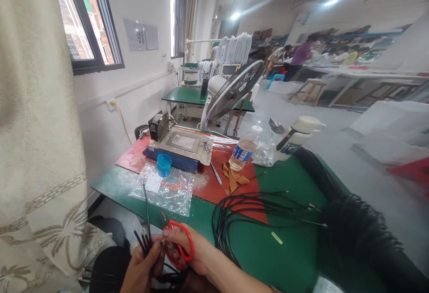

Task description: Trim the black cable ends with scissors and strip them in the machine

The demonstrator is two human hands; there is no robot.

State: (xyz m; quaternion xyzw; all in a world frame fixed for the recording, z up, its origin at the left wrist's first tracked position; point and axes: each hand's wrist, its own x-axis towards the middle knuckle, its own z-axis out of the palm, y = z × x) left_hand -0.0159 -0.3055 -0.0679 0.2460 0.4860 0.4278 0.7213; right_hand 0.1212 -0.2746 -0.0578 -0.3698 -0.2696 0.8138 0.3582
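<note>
My left hand [147, 259] is closed around several black cables [145, 235], whose stripped ends point upward, one standing taller than the others. Close against it, my right hand [187, 248] has red-handled scissors [191, 239] hooked over its fingers, blades pointing up and left. My right thumb and fingertips meet at a cable end beside the left hand; what exactly they pinch is too small to make out. Beyond the hands lies a clear plastic bag [181, 199] with small orange pieces on it and a blue round cup [164, 165] at its far edge.
A blue-based heating device [184, 145] with a small fan sits on the red mat. To its right stand a labelled bottle [241, 152] and a white-lidded flask [295, 136]. Coiled black cables [228, 221] cover the right side. A large fan [234, 89] stands behind; people work farther back.
</note>
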